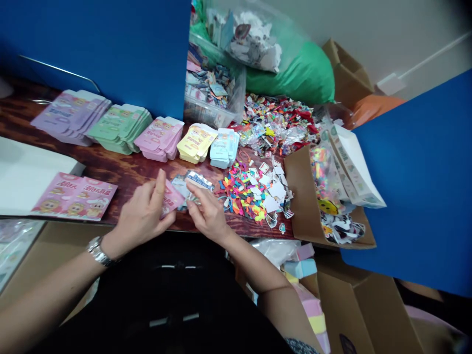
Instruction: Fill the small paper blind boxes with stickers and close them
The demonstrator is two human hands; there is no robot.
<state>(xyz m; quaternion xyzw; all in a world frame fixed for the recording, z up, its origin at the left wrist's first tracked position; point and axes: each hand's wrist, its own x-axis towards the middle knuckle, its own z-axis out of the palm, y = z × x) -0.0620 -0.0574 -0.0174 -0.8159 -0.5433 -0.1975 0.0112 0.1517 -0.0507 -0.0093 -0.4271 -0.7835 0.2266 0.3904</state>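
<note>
The left hand (139, 215), a metal watch (98, 251) at its wrist, grasps a pink packet (172, 197) between thumb and fingers, just above the near part of the bench (129, 177). The right hand (209, 214) is beside it, index finger and thumb stretched toward the packet; from here I cannot tell whether it pinches anything. Just beyond the fingertips lies a loose pile of pale printed cards (180, 184).

To the right of the cards spreads a heap of small bright pieces (241, 189), with white cut-outs (275, 191) along its right side. Behind the hands stand five stacks in a row: lilac (70, 113), green (116, 125), pink (159, 137), yellow (196, 141) and light blue cartons (223, 146).

Well off to the left, two pink printed packs (75, 196) lie side by side near the bench's front edge. On the right sits an open cardboard box (300, 191) of wrapped trinkets. Farther back are a clear bin (217, 110) of small packets and a bulging green bag (298, 73).
</note>
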